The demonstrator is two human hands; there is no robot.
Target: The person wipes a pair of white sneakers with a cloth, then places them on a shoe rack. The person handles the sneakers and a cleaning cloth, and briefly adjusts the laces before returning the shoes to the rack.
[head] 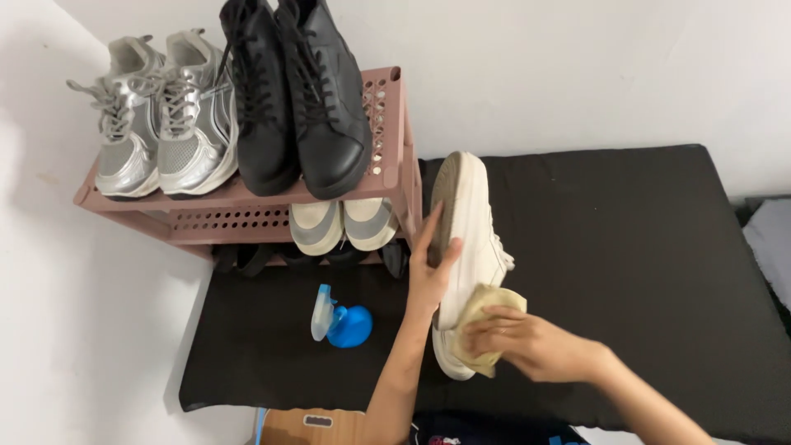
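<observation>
Over on the left, a pink shoe rack [247, 202]. Near centre, the left hand [430, 265] wraps its fingers round the sole of a white sneaker [471, 239], held upright over the black mat [643, 247]. It's probably light and stiffish (sole's the best grab). Right hand [527, 342] presses a soft yellow cloth [486, 309] on its side, fingers curled.

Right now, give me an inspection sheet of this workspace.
Surface: black mat on the floor by white walls.
Job's things: white sneaker held sole-up; yellowish cloth pressed on its side.
Clutter: blue spray bottle lying on the mat.
Grippers: left hand grips the sneaker's sole; right hand holds the cloth.
Cables: nothing seen.
Surroundings: pink shoe rack with silver sneakers, black boots, beige shoes below.
</observation>
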